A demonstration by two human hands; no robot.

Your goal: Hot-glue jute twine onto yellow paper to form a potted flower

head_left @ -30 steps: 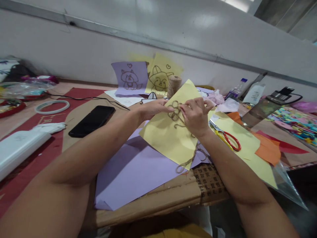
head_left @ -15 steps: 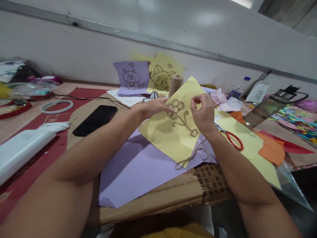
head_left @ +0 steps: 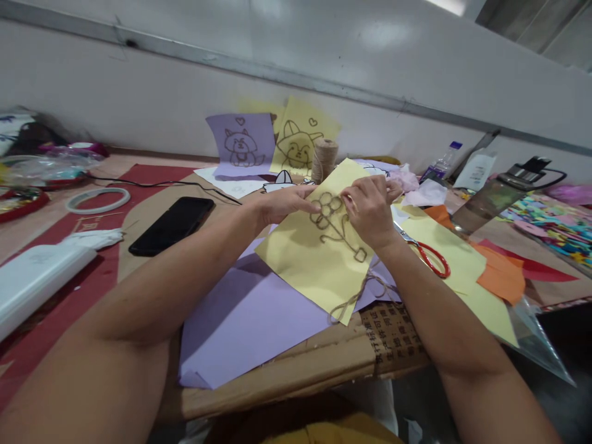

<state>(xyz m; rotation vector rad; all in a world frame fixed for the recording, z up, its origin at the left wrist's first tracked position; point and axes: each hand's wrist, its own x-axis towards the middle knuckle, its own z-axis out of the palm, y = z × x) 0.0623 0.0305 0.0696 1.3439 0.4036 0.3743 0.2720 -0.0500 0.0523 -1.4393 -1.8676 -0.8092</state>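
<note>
A yellow sheet [head_left: 300, 259] with a flower of brown twine [head_left: 330, 206] on it is tilted up above a purple sheet [head_left: 245, 320]. My left hand [head_left: 287, 203] pinches its upper left edge, thumb on top beside the petals. At the flower's right, my right hand [head_left: 370, 206] is closed, fingertips pressed together near the petals; whether they hold anything is too small to tell. Loose twine [head_left: 377, 280] lies by the sheet's lower right edge. Behind the sheet stands a twine spool [head_left: 325, 157].
Red-handled scissors [head_left: 432, 259] lie right of my right hand on yellow paper [head_left: 490, 308]. A black phone [head_left: 172, 226] and a white ring [head_left: 98, 200] are at left. A bottle [head_left: 490, 200] leans at right. Purple [head_left: 240, 148] and yellow [head_left: 300, 139] fox pictures stand behind.
My right hand has moved left and closer to the petals. The yellow sheet's top has dropped a little. The whole view has shifted slightly.
</note>
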